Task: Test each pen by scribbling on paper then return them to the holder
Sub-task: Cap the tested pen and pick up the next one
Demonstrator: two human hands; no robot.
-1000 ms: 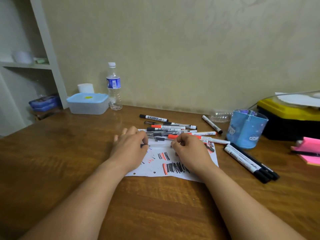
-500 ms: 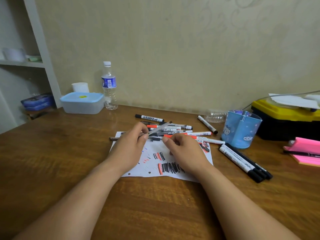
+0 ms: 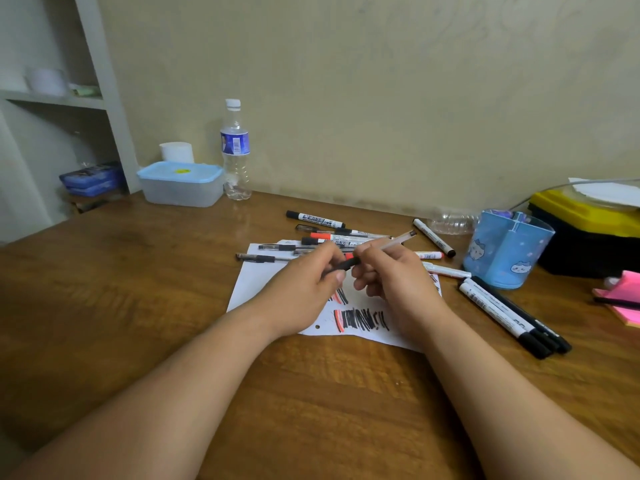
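Observation:
Both hands hold one clear pen (image 3: 398, 240) above the scribbled white paper (image 3: 249, 285). My left hand (image 3: 304, 289) pinches its black cap end, and my right hand (image 3: 391, 275) grips the barrel, whose far end points up to the right. Black and orange scribbles (image 3: 362, 319) mark the paper's near edge. Several pens and markers (image 3: 325, 233) lie in a heap behind my hands. The blue pen holder (image 3: 505, 249) with cat pictures stands to the right. Three black-capped markers (image 3: 509, 313) lie side by side in front of the holder.
A water bottle (image 3: 235, 150) and a lidded plastic box (image 3: 180, 183) stand at the back left by a shelf (image 3: 52, 98). A yellow and black case (image 3: 588, 230) and pink sticky notes (image 3: 623, 299) sit at the right. An empty bottle (image 3: 450, 221) lies near the wall.
My hands lifted one clear pen off the heap; the right hand now grips its barrel and the left pinches its cap end. The view shifted slightly.

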